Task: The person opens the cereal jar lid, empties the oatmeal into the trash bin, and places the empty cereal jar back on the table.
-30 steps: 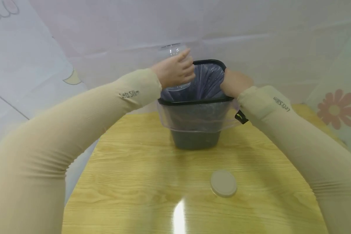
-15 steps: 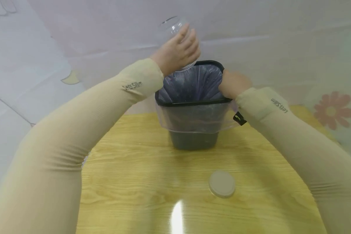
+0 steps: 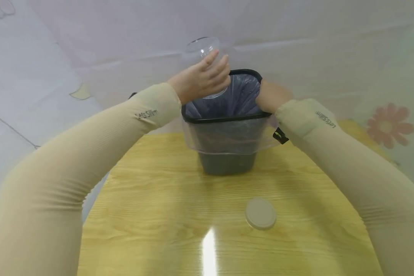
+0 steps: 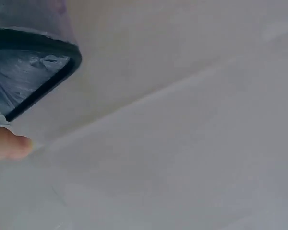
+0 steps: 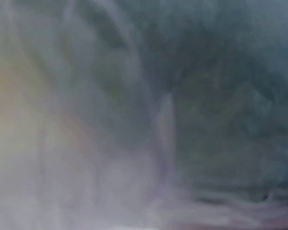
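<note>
Wooden table (image 3: pixel 151 214) sitting under white sheeting, with a bin at its far edge and two sleeved arms reaching in.

Lowest in the frame, a round lid (image 3: pixel 260 213) is lying flat on the wood, well apart from both hands, so nothing nearby is crowding the arms. Above it, at centre frame, the bin (image 3: pixel 226 159) is standing upright with its clear liner (image 3: pixel 196 134) folded over the black rim. The right hand (image 3: pixel 274 96) is resting on the rim's right side; whether its fingers are curling round it cannot be told. The left hand (image 3: pixel 201 78) is grasping a clear jar (image 3: pixel 201 48), tipped mouth-down over the bin's upper-left corner. Judging by this, keeping the mouth inside the rim and the bin steadied would suit best, since the table edge is lying just behind it.
</note>
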Demonstrator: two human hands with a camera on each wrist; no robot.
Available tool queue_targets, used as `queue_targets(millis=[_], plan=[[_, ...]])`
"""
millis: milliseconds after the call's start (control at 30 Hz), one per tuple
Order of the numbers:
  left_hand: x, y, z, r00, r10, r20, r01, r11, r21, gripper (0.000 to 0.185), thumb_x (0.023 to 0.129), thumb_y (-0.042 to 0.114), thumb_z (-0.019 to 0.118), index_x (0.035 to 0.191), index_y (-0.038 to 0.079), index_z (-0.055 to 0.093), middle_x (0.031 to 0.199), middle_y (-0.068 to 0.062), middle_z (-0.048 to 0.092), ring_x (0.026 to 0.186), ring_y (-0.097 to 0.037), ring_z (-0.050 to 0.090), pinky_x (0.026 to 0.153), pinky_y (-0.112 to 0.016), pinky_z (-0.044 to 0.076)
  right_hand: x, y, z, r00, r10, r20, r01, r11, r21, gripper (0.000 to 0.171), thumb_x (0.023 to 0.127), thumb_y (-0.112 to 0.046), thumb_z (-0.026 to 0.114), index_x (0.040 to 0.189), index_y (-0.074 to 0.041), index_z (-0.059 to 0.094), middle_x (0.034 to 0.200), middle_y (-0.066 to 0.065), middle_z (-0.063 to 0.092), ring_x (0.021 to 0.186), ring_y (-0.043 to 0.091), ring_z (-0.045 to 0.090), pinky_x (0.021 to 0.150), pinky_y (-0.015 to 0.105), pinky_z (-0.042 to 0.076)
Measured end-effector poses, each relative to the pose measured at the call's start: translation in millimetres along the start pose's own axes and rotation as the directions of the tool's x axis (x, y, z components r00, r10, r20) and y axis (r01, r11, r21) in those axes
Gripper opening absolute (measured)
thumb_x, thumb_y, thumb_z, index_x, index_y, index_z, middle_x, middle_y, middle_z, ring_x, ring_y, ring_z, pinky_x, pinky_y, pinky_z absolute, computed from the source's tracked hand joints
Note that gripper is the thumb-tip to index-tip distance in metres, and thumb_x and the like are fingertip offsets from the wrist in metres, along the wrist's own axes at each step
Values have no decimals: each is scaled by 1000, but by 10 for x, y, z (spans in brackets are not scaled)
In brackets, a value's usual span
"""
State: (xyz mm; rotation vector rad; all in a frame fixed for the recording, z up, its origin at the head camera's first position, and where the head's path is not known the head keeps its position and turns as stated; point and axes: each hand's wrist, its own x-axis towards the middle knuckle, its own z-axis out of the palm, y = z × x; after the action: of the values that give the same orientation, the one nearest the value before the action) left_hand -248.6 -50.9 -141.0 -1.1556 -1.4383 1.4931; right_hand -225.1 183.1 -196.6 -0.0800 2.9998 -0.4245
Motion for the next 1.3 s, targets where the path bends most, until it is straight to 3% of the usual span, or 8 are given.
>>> queue_targets(millis=[267, 433, 767, 900, 1000, 1067, 1200, 1300], plan=[[-151, 130, 35, 989, -146, 35, 150, 971, -188, 74, 85, 9, 68, 149, 7, 30, 148, -18, 38, 137, -36, 33, 113, -52, 26, 82, 23, 9, 1000, 16, -5, -16, 1000, 10, 66, 93, -10, 31, 152, 6, 5, 131, 36, 47, 105, 45, 53, 82, 56, 47], [-220, 186, 45, 937, -341, 74, 338, 836, -432, 75, 80, -3, 67, 147, 6, 34, 147, -17, 39, 138, -37, 31, 113, -55, 22, 145, 84, 22, 1000, 10, -17, -9, 999, 51, 68, 90, -10, 31, 152, 5, 6, 150, 32, 28, 126, 47, 42, 92, 59, 42], [-311, 311, 40, 818, -559, 132, 480, 539, -692, 64, 81, -9, 61, 140, 3, 37, 142, -20, 39, 136, -39, 30, 115, -56, 15, 163, 143, 25, 997, -25, -72, 38, 983, 181, 67, 86, -11, 32, 150, 7, 22, 149, 28, 33, 123, 42, 41, 98, 59, 37], [-359, 368, -10, 795, -588, 149, 496, 490, -717, 78, 74, -2, 75, 142, 4, 36, 143, -20, 39, 137, -39, 29, 116, -55, 13, 165, 163, 31, 995, -48, -85, 67, 969, 236, 60, 86, -11, 31, 142, 8, 35, 141, 28, 42, 112, 38, 41, 92, 54, 36], [-381, 412, -24, 800, -583, 141, 492, 504, -710, 76, 76, -1, 74, 142, 3, 37, 143, -20, 40, 138, -39, 29, 115, -56, 14, 154, 161, 39, 995, -57, -87, 79, 959, 272, 57, 86, -9, 31, 140, 8, 37, 140, 27, 43, 113, 37, 41, 94, 52, 35], [-381, 426, -10, 810, -577, 103, 481, 555, -679, 68, 81, -2, 69, 141, 4, 39, 143, -18, 42, 137, -38, 31, 115, -56, 17, 146, 160, 44, 994, -61, -89, 84, 956, 280, 58, 86, -8, 31, 142, 9, 36, 141, 28, 42, 115, 37, 41, 97, 53, 35], [-355, 422, 49, 852, -519, -64, 457, 797, -394, 53, 90, -3, 55, 140, 11, 42, 142, -12, 45, 135, -32, 38, 111, -51, 28, 126, 162, 40, 994, -60, -90, 82, 961, 264, 60, 88, -7, 30, 145, 11, 29, 144, 31, 37, 120, 39, 39, 99, 55, 33], [-310, 384, 83, 872, -450, -194, 441, 893, -88, 49, 94, 3, 52, 140, 17, 43, 142, -8, 46, 133, -27, 41, 109, -47, 32, 106, 147, 33, 994, -62, -88, 81, 968, 236, 59, 89, -7, 30, 145, 13, 28, 144, 32, 36, 121, 40, 40, 99, 55, 33]])
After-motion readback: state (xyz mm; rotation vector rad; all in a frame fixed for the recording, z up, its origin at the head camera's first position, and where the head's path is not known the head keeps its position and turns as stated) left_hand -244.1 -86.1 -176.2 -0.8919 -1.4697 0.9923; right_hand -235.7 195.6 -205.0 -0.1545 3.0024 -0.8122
